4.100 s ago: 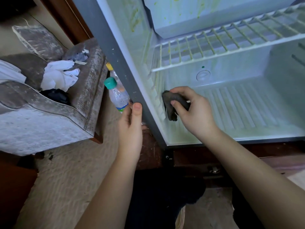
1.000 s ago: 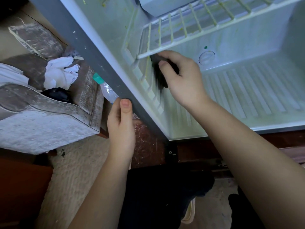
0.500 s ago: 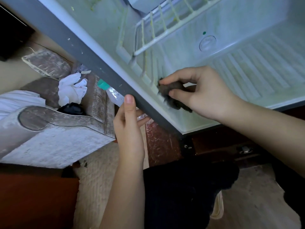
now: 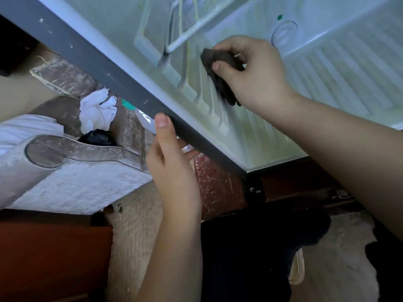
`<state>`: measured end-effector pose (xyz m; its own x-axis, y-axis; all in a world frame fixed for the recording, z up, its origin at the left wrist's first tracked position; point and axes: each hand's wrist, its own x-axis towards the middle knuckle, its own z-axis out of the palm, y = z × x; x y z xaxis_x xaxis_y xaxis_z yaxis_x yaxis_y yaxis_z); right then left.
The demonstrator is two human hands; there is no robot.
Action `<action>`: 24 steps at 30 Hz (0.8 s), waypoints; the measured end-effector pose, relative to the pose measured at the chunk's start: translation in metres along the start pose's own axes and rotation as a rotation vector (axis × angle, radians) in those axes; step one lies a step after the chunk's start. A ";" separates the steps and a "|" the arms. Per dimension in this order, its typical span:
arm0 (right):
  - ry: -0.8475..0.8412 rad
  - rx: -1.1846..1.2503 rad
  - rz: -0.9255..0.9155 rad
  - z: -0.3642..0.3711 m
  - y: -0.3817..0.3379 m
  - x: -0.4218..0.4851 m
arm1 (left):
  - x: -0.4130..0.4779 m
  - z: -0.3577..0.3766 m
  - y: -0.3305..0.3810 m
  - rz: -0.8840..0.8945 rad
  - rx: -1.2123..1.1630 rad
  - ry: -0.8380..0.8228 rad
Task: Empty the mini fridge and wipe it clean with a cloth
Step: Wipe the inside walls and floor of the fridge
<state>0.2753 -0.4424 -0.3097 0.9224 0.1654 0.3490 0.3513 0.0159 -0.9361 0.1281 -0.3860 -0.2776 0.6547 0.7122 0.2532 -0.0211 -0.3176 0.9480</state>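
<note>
The open mini fridge (image 4: 340,68) fills the top of the head view, its white inside streaked with greenish stains. My right hand (image 4: 255,75) grips a dark cloth (image 4: 220,70) and presses it against the ribbed left inner wall, just below the corner of the wire shelf (image 4: 185,38). My left hand (image 4: 172,166) holds the fridge's grey left front edge (image 4: 104,68), thumb on the front face and fingers behind it. No food or bottles show inside the fridge.
A worn grey armchair (image 4: 72,171) stands to the left with white cloths (image 4: 98,112) and a dark item on its seat. A plastic bottle with a teal cap (image 4: 139,114) peeks out behind the fridge edge. A dark wooden cabinet (image 4: 283,184) is under the fridge.
My right hand has moved the cloth up the left inner wall, from near the lower front to just under the shelf corner. My left hand keeps its hold on the edge. The view tilted.
</note>
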 end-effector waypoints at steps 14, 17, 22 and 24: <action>-0.066 -0.027 -0.091 -0.005 -0.028 0.038 | 0.007 -0.004 -0.010 0.091 0.083 -0.003; -0.101 -0.016 -0.056 -0.012 -0.024 0.034 | 0.005 -0.004 -0.009 0.048 0.042 0.010; 0.008 -0.049 -0.075 0.001 -0.026 0.029 | 0.005 -0.004 -0.012 0.045 0.009 0.030; 0.038 -0.141 -0.125 0.003 -0.030 0.029 | 0.008 -0.005 -0.015 0.054 0.003 0.040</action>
<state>0.2913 -0.4353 -0.2720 0.8746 0.1338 0.4660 0.4801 -0.1050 -0.8709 0.1298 -0.3723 -0.2890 0.6218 0.7186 0.3114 -0.0533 -0.3579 0.9322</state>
